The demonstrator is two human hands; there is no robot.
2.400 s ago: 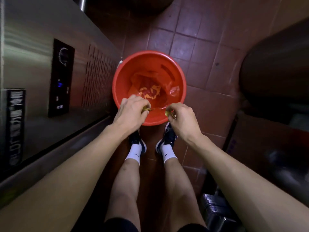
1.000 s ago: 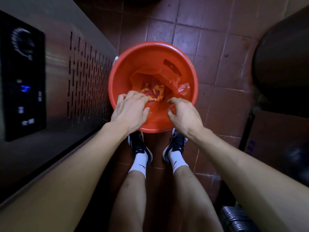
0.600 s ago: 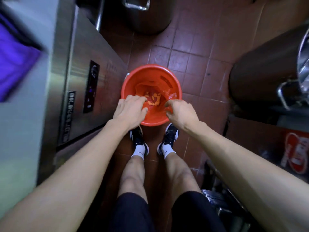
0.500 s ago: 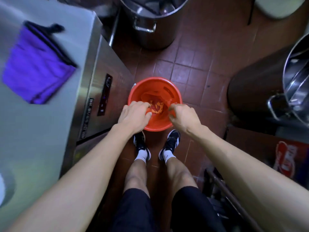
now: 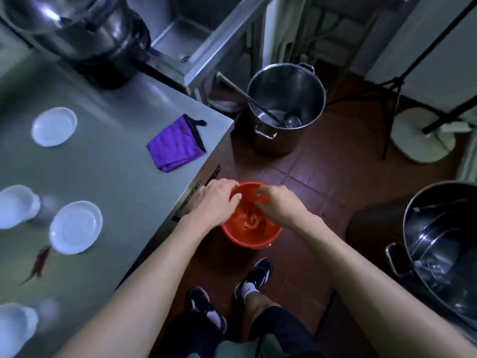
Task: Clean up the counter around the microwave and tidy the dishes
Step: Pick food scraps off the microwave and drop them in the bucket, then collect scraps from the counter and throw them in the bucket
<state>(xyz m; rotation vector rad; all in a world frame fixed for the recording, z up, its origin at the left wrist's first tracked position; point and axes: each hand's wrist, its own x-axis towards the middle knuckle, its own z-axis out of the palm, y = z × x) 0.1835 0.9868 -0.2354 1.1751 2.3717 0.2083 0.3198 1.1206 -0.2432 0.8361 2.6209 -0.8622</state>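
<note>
Head view: I see both hands over red bucket [image 5: 251, 229], left hand [image 5: 215, 200] curled, right hand [image 5: 277, 204] loosely bent, whether grip pinches scraps unclear, likely shedding waste. Plates [image 5: 75, 226] left of bucket on surface [image 5: 124, 177].

Single head-worn wide-angle view, looking steeply down over counter [image 5: 111, 161], floor [image 5: 320, 177], near

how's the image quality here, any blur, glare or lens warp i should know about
Head view: dim overall, with a cool cast on the steel counter; the white dishes at the left edge are smeared by blur; bright glare on the round steel vessel top left; wide-angle warp bends the counter edge and forearms; the red bucket and purple cloth read fairly clearly.
</note>
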